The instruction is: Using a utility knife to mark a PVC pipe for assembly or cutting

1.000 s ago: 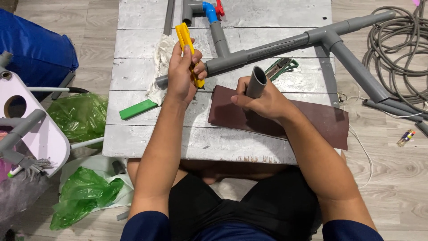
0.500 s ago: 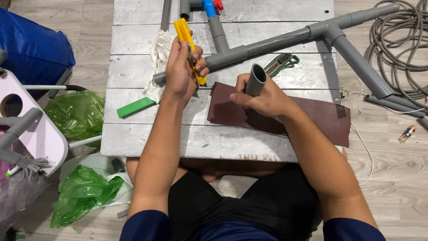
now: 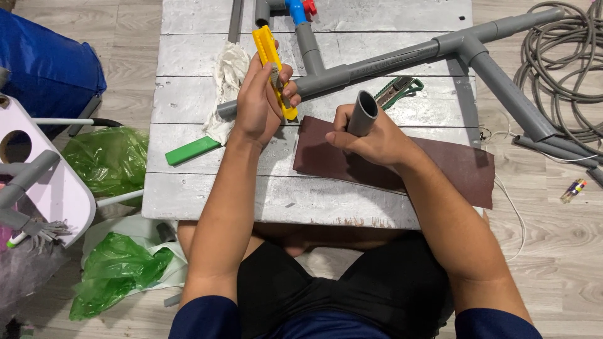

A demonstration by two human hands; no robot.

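Left hand (image 3: 259, 107): your fingers stay wrapped round the yellow utility knife (image 3: 274, 70), which has shifted slightly rightward toward the pipe since a second ago.

Right hand (image 3: 370, 141): fingers clamped on the short grey pipe (image 3: 362, 113), upright on the brown sandpaper sheet (image 3: 452, 164), mid-worktop; open end up, unmoved.

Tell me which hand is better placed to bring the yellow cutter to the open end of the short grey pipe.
Left, probably. The left hand already grips the yellow cutter, close beside the short grey pipe. The right hand is occupied holding that pipe upright on the brown sandpaper sheet.
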